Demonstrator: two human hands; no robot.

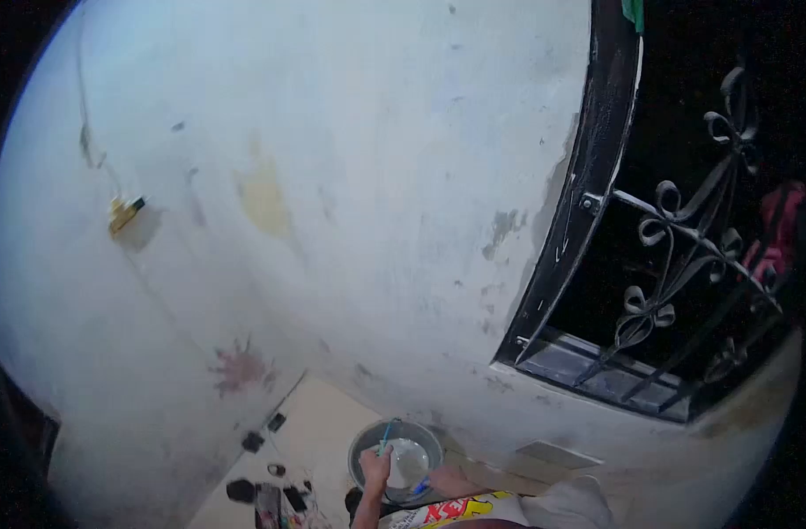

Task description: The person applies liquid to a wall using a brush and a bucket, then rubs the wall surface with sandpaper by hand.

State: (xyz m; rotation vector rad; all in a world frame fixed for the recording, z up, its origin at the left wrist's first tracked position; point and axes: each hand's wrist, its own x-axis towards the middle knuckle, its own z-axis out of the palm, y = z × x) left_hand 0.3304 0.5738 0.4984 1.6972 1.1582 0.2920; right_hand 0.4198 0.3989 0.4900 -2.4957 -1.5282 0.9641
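Observation:
A round grey tub (357, 438) stands on the floor at the lower middle, with a pale, cloudy surface inside it. My left hand (375, 465) reaches over its near left side, closed around a thin light-blue stick-like thing (386, 434) that points up across the tub. Over the near right rim, my right hand (447, 481) is closed at a short, bright blue object (421, 486). Both objects are too small to name. Below the hands, a white cloth or garment with red and yellow print (460, 510) covers the area near my body.
Several small dark items (253, 441) and a box-like thing (268, 507) lie on the floor to the left. A stained white wall (376, 220) rises ahead. To the right is a dark-framed window with a curled metal grille (676, 229); a socket-like fitting (123, 214) hangs on the left wall.

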